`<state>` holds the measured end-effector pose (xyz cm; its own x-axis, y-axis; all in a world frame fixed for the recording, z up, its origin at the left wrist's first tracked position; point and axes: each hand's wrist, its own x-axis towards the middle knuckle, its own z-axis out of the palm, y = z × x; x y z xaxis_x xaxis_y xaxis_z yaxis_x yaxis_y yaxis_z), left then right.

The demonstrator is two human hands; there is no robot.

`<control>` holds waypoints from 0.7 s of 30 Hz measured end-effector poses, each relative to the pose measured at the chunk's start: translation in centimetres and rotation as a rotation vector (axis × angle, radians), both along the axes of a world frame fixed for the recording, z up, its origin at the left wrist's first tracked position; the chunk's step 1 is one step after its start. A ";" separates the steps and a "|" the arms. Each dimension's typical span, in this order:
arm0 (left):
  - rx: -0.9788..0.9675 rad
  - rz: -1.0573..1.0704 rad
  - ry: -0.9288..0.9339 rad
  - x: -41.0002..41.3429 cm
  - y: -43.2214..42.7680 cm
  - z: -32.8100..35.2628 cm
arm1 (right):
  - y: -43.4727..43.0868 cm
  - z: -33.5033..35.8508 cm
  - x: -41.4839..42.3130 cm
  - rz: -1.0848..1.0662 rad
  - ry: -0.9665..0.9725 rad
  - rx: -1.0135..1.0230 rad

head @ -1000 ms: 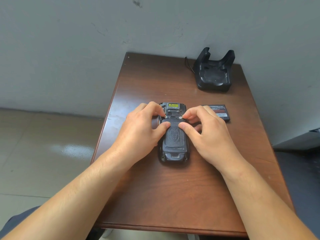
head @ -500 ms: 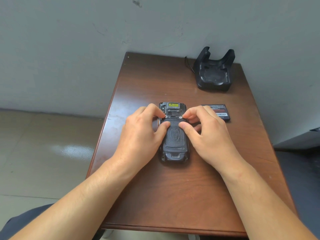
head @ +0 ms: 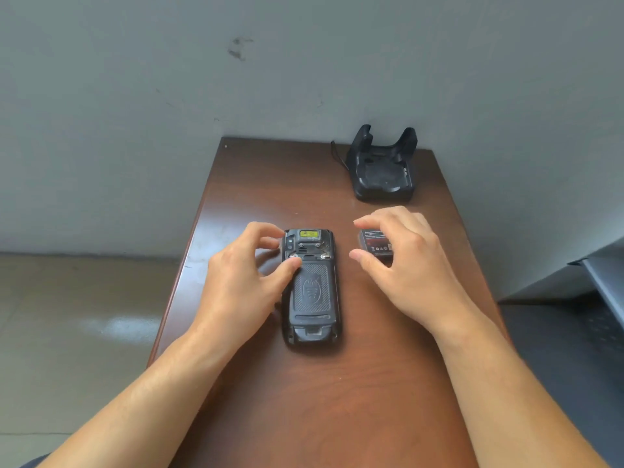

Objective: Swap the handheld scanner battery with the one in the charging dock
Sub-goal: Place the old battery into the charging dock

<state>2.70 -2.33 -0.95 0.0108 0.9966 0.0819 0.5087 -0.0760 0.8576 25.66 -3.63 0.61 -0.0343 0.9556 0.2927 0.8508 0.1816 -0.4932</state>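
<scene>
The black handheld scanner (head: 312, 292) lies face down in the middle of the brown table (head: 304, 400), its ribbed battery cover on. My left hand (head: 243, 282) rests at its left side, thumb on the upper left corner of the cover, forefinger by the top edge. My right hand (head: 405, 265) hovers over the loose black battery (head: 373, 243) to the right of the scanner, fingers spread around it; I cannot tell whether they touch it. The black charging dock (head: 383, 167) stands at the far right of the table, its cradle holding nothing.
A grey wall runs behind the table. A thin black cable (head: 337, 155) leaves the dock's left side. A dark grey object (head: 604, 275) stands off the table's right edge. Tiled floor (head: 67, 315) lies to the left.
My right hand has left the scanner's top and moved right, over the loose battery. My left hand stays on the scanner. The head camera has tilted so the table sits lower in view.
</scene>
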 end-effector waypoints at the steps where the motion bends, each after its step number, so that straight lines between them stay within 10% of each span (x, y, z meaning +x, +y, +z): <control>1: 0.009 0.006 0.025 0.0 0.3 0.1 | 0.3 0.3 0.8 0.009 -0.086 -0.089; 6: 0.203 -0.048 0.213 1.3 3.1 2.4 | 0.7 0.2 2.9 0.094 -0.169 -0.391; 21: 0.187 -0.346 0.457 7.9 13.6 1.8 | 1.9 0.1 5.3 0.026 -0.066 0.002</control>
